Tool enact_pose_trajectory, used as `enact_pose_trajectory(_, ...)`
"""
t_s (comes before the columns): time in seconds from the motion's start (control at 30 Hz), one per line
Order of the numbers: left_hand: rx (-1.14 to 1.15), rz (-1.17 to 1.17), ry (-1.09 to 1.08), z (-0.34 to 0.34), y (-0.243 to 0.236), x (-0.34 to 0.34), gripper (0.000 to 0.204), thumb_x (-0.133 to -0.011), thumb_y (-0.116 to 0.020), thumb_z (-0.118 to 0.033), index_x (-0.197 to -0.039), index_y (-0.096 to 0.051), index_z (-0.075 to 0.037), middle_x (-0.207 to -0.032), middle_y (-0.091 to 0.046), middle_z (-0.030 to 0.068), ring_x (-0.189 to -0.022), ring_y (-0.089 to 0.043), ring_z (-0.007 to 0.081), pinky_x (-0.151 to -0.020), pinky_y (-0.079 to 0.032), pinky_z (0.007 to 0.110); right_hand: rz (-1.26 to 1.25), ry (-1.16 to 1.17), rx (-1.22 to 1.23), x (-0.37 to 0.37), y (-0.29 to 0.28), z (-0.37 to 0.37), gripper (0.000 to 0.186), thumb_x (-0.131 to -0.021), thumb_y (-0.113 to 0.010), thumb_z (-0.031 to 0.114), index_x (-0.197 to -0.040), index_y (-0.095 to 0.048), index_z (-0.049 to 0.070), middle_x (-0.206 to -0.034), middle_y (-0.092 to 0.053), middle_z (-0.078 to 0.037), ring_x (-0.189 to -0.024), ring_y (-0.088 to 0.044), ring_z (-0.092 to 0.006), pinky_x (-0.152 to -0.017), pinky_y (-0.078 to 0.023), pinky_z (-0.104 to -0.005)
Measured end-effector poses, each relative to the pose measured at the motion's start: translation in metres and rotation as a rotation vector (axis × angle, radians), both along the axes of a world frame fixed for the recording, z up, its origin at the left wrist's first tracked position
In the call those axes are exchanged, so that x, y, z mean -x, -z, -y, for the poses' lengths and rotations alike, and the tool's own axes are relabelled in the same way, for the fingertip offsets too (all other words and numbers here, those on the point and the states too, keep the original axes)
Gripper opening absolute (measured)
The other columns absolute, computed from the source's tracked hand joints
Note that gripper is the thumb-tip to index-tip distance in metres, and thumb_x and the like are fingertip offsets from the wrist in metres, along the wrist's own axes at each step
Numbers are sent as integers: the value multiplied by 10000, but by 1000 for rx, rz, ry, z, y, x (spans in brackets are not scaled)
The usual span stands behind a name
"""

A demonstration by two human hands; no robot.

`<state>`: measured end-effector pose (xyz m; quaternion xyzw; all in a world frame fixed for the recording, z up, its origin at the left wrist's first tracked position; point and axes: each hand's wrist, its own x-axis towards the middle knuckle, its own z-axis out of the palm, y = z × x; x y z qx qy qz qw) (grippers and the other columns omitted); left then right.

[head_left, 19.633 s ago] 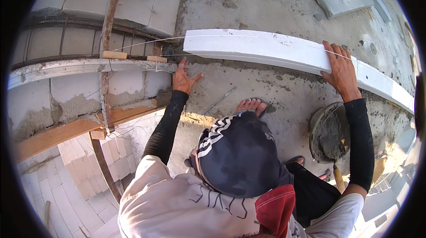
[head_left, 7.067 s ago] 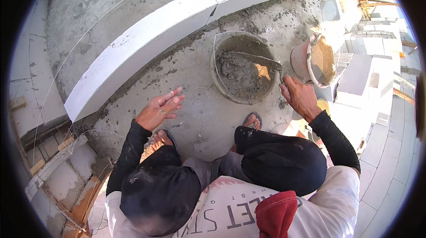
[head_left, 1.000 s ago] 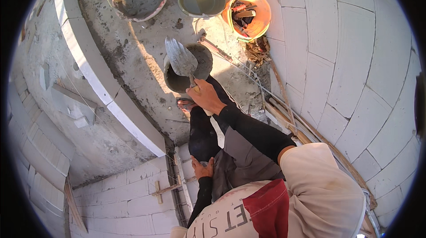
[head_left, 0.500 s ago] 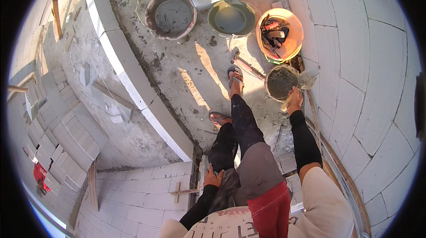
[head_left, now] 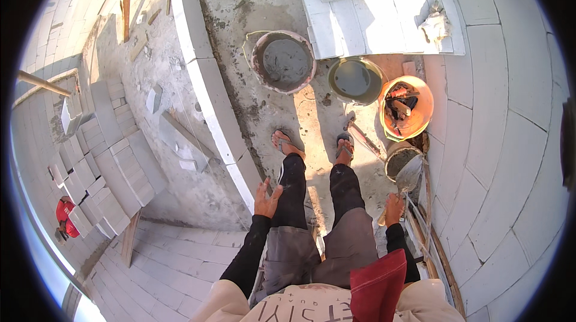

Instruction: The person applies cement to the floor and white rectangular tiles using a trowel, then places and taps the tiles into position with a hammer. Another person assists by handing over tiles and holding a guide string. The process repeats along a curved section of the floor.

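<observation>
My right hand is closed on the handle of a trowel, whose cement-coated blade lies over the edge of a small dark bucket of mortar. On the other side, my left hand hangs open beside my left leg, fingers apart, near a low row of white blocks. Beyond my feet stand a bucket of grey mortar, a bucket of cloudy liquid and an orange bucket with tools in it. A long-handled tool lies beside that orange bucket.
A block wall rises at my right, with pipes and timber along its foot. White blocks are stacked at the back. Left of the low row are loose slabs, stacked blocks and a person in red.
My left hand has come off my thigh and opened. My right hand has swung the trowel from over the central floor to my right side. My view has shifted, showing more blocks at the back.
</observation>
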<state>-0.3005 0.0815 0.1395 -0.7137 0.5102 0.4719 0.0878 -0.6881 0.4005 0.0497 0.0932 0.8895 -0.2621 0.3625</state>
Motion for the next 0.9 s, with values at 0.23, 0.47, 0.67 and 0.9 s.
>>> enact_pose_trajectory(0.23,137,-204,-61,297,195,19,877,-1022,-657,-536,-1573,-408,98,-1578,-503,280,-1462,-513,303,-1190,-398,357,136,-64,-67,-66,-103,106,256,-1026,-632,290,-1074,-571,45,-689,-571,-43,-470,-568,-149,-414,-463,-316)
enact_pose_trajectory(0.47,307,-89,-10,444,316,98,1025,-851,-758,-691,-1495,-468,51,-1336,-632,343,-1186,-673,430,-990,-540,504,178,148,-285,-160,-160,167,253,-1025,-633,296,-1059,-555,58,-675,-542,-41,-465,-540,-147,-414,-450,-317)
enact_pose_trajectory(0.67,-119,-221,356,416,223,133,630,-866,-712,-622,-781,-718,2,-759,-667,222,-755,-674,409,-693,-497,535,133,19,-388,-225,-201,182,229,-1016,-625,276,-1016,-561,56,-656,-548,-43,-476,-557,-146,-414,-448,-316)
enact_pose_trajectory(0.9,40,-340,329,494,138,184,547,-882,-745,-530,-860,-728,17,-787,-672,236,-811,-677,435,-752,-505,535,126,-77,-252,-207,-241,326,210,-1019,-609,236,-1015,-577,28,-652,-556,-60,-444,-542,-158,-396,-441,-337)
